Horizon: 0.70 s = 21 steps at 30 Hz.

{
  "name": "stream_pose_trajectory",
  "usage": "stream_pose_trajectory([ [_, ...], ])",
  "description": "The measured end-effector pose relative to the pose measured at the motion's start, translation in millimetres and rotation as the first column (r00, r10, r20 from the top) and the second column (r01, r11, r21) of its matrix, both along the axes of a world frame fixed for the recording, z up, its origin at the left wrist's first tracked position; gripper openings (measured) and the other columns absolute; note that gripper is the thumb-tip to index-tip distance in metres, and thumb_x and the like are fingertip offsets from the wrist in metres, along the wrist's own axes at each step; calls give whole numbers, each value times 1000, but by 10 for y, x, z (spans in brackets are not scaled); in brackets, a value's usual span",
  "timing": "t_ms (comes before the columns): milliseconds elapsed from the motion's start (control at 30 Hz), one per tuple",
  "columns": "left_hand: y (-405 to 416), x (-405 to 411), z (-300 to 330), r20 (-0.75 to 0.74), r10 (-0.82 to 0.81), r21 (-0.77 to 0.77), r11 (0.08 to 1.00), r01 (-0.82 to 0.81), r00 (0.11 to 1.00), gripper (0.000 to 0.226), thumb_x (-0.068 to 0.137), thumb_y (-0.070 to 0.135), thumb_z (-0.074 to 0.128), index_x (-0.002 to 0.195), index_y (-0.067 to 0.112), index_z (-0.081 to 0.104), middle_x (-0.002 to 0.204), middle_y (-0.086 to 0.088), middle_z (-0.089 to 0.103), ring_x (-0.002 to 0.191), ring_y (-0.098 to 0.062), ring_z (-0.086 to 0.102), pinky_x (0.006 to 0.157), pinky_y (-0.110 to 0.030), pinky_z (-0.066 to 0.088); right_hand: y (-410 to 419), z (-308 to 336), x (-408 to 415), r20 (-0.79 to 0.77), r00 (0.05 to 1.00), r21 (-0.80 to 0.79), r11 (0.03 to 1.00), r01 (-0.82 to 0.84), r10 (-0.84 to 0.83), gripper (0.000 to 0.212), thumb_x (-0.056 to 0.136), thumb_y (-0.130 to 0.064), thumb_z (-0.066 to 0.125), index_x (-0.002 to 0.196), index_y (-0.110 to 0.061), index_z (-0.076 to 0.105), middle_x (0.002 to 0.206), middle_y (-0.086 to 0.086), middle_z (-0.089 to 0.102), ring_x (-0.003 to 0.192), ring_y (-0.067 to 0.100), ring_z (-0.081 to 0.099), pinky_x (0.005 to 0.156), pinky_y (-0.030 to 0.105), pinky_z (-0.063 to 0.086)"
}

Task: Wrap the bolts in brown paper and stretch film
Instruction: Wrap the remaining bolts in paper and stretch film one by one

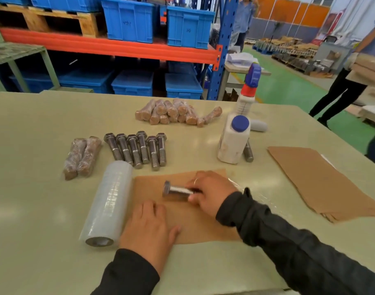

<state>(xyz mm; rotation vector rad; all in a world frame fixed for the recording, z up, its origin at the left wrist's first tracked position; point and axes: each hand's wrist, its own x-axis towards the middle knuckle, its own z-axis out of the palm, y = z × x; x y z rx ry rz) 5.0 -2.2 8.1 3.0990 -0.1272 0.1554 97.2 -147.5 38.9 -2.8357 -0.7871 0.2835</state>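
A sheet of brown paper lies flat on the table in front of me. My right hand is shut on a steel bolt, which lies sideways on the sheet with its hex head to the left. My left hand rests flat, fingers apart, on the sheet's near left corner. A roll of stretch film lies just left of the paper. Several bare bolts lie in a row behind it. Two wrapped bolts sit to the left, and a pile of wrapped bolts lies further back.
A stack of brown paper sheets lies at the right. Two white bottles stand behind the paper, with a bolt beside them. Blue crates fill the rack behind the table. A person stands at the right.
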Motion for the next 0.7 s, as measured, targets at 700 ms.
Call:
stream_pose_trajectory([
  [700,-53,6,-110,192,-91,-186,974,127,977,68,13,31,95,63,-4,66,53,-12,58,39,-26,57,41,-17,47,-516,882,1283,-93,743,846,341,410,-663,82,79,-24,72,143,-11,24,138,10,34,123,22,38,104,27,30],
])
